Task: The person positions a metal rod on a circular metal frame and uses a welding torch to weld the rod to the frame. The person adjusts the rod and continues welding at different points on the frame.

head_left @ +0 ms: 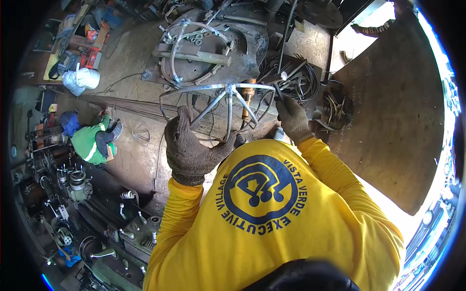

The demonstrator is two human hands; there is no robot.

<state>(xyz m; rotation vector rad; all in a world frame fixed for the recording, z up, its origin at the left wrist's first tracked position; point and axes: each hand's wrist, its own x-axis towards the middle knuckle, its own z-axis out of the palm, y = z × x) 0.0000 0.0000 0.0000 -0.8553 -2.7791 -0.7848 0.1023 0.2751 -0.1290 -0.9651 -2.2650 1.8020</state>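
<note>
In front of my chest is a frame of bent, welded metal rods [229,89], with several spokes spreading from one joint. My left hand [191,148], in a dark knitted glove, grips its near left side between thumb and fingers. To the frame's right, my gloved right hand [293,120] is closed on a thin, dark rod-like tool [278,90]; its exact kind is unclear. Beyond the frame, a round metal hoop [173,56] rests on a cluttered metal worktop [245,65]. An orange-handled tool [248,92] shows behind the spokes.
Coiled cables and rods [303,85] lie beyond my right hand. A large brown metal sheet [393,111] fills the right side. At left, a person in green [92,143] crouches near long thin rods [131,107] and a wire ring [141,135]. Machinery [80,186] stands lower left.
</note>
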